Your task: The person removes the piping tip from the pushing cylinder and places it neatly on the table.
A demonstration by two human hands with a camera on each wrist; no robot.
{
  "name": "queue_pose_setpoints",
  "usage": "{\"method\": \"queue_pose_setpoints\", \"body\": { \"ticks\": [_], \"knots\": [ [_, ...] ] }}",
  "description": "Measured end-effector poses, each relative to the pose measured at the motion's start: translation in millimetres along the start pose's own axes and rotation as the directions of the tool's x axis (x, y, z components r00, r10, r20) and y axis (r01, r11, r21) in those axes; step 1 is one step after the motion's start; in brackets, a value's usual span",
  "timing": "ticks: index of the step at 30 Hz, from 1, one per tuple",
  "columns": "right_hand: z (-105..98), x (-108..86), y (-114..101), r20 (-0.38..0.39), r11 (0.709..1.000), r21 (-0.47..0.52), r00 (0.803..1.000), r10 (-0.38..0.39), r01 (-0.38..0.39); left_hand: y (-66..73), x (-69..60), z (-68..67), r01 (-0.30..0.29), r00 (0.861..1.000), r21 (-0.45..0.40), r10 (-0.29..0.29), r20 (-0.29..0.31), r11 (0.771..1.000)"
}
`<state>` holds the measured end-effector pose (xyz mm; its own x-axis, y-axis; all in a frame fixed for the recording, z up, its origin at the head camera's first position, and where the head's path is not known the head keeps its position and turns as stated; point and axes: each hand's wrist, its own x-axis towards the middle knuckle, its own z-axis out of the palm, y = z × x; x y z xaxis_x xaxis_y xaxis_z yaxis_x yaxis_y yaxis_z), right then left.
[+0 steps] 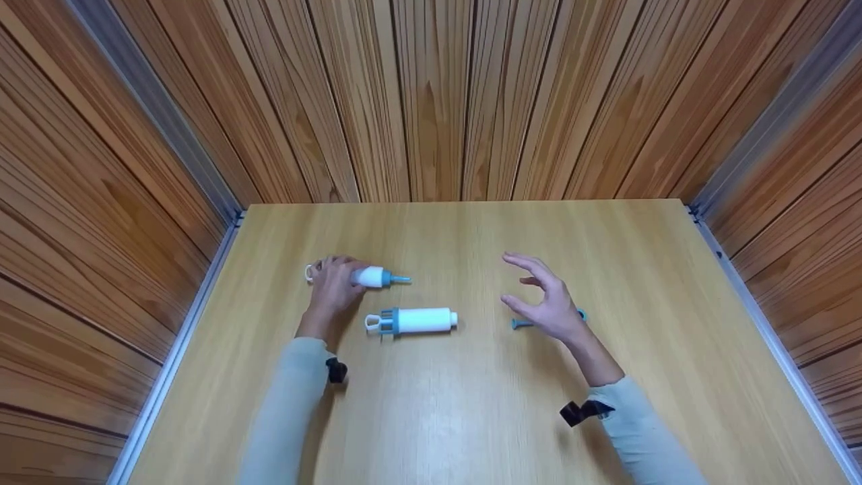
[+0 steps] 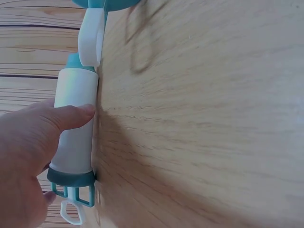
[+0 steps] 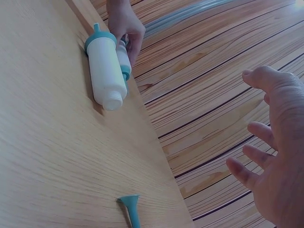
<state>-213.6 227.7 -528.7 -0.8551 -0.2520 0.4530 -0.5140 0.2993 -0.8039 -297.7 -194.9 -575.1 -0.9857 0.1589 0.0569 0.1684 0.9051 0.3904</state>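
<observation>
At the left of the table, my left hand point(image 1: 333, 285) grips a white-barrelled syringe point(image 1: 370, 277) with a teal nozzle pointing right and a white loop handle. The left wrist view shows the thumb across its barrel point(image 2: 73, 145), above a teal collar. Nearer to me lies a second, thicker white syringe point(image 1: 424, 320) with a teal collar and white loop handle, its bare threaded tip facing right. My right hand point(image 1: 549, 306) is raised with spread, bent fingers, holding nothing. Partly hidden beneath it, a small teal piece point(image 1: 521, 323) with a flared end point(image 3: 128, 199) lies on the table.
The light wood table point(image 1: 431, 417) is bounded by wood-plank walls point(image 1: 431, 101) at the back and both sides. Metal rails point(image 1: 178, 337) run along the table's side edges. Each wrist carries a small black camera point(image 1: 586, 412).
</observation>
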Motion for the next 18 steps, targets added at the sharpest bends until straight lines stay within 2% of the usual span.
{"method": "queue_pose_setpoints", "body": {
  "ticks": [9, 18],
  "knots": [
    [0.1, 2.1, 3.3, 0.006, 1.000, 0.010, 1.000, -0.021, 0.021, -0.8, -2.0, -1.4, -0.006, 1.000, 0.007, 0.006, 0.007, 1.000],
    [-4.2, 8.2, 4.8, -0.009, 0.998, 0.025, 0.998, -0.063, 0.063, 2.2, -1.9, -5.8, -0.023, 1.000, -0.016, 0.022, -0.020, 1.000]
  ]
}}
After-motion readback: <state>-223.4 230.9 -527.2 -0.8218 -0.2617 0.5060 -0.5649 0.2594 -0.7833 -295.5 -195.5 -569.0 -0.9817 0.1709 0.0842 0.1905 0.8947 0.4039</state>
